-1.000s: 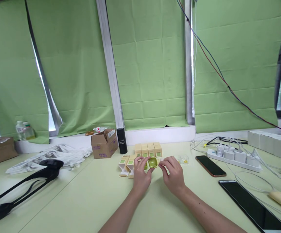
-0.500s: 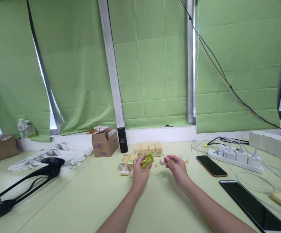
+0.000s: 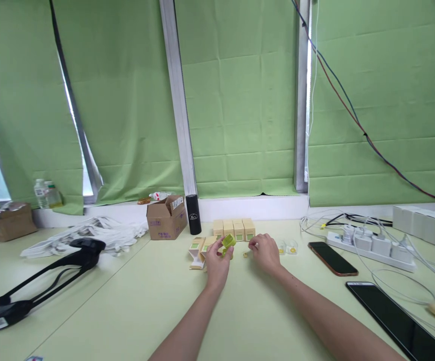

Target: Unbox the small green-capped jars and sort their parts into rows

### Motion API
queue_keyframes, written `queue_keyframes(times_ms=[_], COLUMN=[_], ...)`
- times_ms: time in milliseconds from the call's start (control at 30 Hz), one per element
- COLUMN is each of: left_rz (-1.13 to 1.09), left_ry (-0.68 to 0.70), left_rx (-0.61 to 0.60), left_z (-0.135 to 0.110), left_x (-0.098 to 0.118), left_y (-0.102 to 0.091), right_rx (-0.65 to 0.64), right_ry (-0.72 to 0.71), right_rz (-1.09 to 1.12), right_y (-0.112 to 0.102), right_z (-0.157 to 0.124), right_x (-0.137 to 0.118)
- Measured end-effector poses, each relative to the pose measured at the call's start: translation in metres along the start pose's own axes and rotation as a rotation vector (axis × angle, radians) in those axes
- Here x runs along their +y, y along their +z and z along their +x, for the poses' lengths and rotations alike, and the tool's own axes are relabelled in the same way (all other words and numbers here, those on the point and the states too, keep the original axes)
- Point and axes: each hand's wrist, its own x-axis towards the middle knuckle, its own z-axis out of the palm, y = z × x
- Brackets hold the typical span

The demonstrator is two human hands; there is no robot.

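Observation:
My left hand (image 3: 218, 263) is closed on a small yellow-green case (image 3: 228, 241), which it holds tilted up off the table with its lid open. Just to the right, my right hand (image 3: 265, 251) reaches low over the tabletop, fingers bent together; whatever is at the fingertips is hidden. Between the hands lies a tiny yellow piece (image 3: 245, 254). Opened cream cartons (image 3: 196, 253) sit beside my left hand. Behind both hands stands a row of several small cream boxes (image 3: 239, 230). Clear round containers (image 3: 291, 246) with yellow bits inside rest right of my right hand.
A brown cardboard box (image 3: 166, 220) and a black cylinder (image 3: 193, 214) stand at the back. On the right are a phone (image 3: 332, 258), a tablet (image 3: 398, 321), a power strip (image 3: 371, 250) and loose cables. A black strap-like frame (image 3: 63, 263) and white cloths (image 3: 85, 235) lie left.
My right hand has gone from a raised pinch on a small yellow piece down to the tabletop. My left hand has turned the green case slightly. The view has shifted a little left.

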Motion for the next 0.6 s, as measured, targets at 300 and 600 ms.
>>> queue_keyframes(times_ms=[300,600], left_rz=[0.032,-0.014], left_ry=[0.025,0.002], left_rx=[0.019,0.037], left_z=[-0.001,0.000], left_x=[0.001,0.004], left_y=[0.000,-0.002], right_rx=[-0.150,-0.201], right_ry=[-0.097,-0.155], right_rz=[-0.364,-0.466], right_y=[0.029,0.027], right_z=[0.013,0.011], right_x=[-0.014,-0.018])
